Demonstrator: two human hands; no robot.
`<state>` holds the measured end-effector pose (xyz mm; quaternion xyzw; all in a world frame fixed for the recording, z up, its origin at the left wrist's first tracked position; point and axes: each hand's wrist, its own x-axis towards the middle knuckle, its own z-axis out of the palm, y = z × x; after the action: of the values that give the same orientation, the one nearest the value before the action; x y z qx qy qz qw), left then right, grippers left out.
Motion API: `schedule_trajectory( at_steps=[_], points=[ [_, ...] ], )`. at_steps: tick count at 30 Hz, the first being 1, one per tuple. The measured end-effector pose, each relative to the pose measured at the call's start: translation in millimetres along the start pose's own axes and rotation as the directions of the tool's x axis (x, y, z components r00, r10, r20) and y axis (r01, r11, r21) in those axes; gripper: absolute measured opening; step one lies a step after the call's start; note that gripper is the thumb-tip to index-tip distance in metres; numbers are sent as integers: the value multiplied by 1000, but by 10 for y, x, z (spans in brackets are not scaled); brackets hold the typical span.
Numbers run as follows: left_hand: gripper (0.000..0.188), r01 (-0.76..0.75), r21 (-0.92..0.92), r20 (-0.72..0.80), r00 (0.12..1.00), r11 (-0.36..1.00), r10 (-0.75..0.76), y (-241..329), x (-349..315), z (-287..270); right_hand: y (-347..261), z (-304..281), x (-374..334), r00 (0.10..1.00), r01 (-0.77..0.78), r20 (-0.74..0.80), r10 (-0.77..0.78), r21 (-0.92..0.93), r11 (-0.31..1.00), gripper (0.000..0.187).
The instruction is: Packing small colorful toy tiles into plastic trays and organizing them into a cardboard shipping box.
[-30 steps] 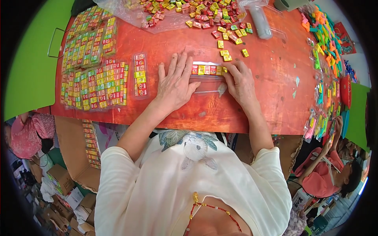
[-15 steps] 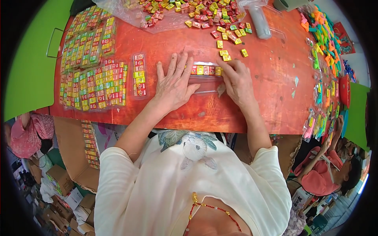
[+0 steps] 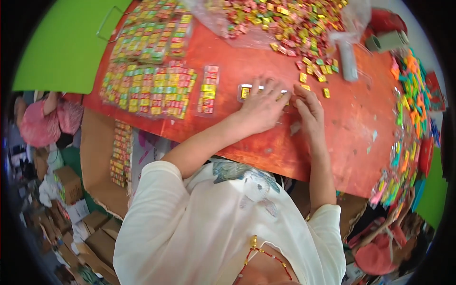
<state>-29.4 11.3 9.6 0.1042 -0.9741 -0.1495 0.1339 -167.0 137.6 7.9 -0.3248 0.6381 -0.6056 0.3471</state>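
Clear tray [image 3: 240,92] on red table [image 3: 351,130], mid-scene
The tray is covered by the loosely spread left hand [image 3: 264,107]; the right hand [image 3: 313,110] is half-curled at its right end, grip unclear. Small boxes [image 3: 245,93] are best pressed evenly. Loose boxes [image 3: 311,21] are heaped far; cartons [image 3: 102,247] are stacked near left.

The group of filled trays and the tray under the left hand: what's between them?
The head view shows one separate tray of red and yellow boxes on the red table.
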Motion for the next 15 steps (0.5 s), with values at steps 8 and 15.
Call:
schedule_trajectory(
  at_steps=[8, 15],
  points=[
    [50, 116, -30, -152, 981, 993, -119, -148, -101, -1, 84, 101, 44, 971, 239, 25, -239, -195, 951, 46],
    [47, 246, 145, -143, 964, 958, -225, -173, -92, -98, 26, 162, -44, 929, 356, 98, -357, -503, 787, 39]
  ],
)
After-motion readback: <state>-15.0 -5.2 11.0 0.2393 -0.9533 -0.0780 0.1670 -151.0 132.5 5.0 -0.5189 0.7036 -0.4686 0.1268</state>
